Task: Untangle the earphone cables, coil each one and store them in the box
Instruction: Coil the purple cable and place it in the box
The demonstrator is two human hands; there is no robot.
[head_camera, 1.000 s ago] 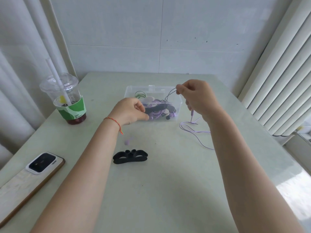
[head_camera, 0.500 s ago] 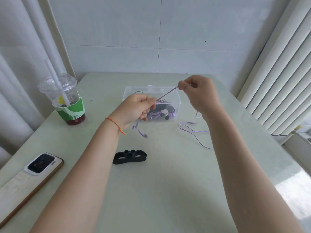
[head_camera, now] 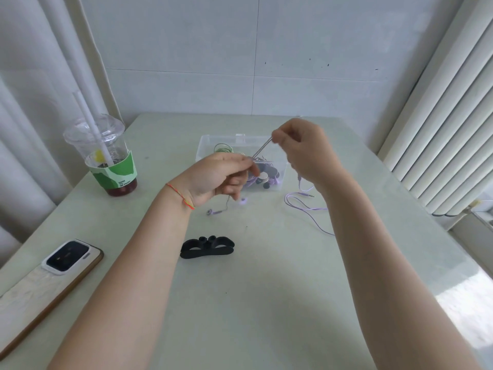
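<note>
On the pale green table (head_camera: 266, 303) we see the left hand (head_camera: 213, 177) and right hand (head_camera: 304, 153) each pinching the purple earphone cable (head_camera: 262, 148), pulled taut between them above the clear box (head_camera: 241, 141). Its earbuds (head_camera: 213, 211) dangle below the left hand, and its plug end (head_camera: 306, 194) lies right of the box. A black cable winder (head_camera: 206, 247) lies nearer us, with a drink cup (head_camera: 106, 156) and phone (head_camera: 66, 259) off left.

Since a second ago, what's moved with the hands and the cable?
The left hand left the box, rose and turned, and now pinches the purple cable, pulled taut to the right hand's grip. The earbuds now dangle below the left hand. The plug end, black winder, cup and phone stayed put.
</note>
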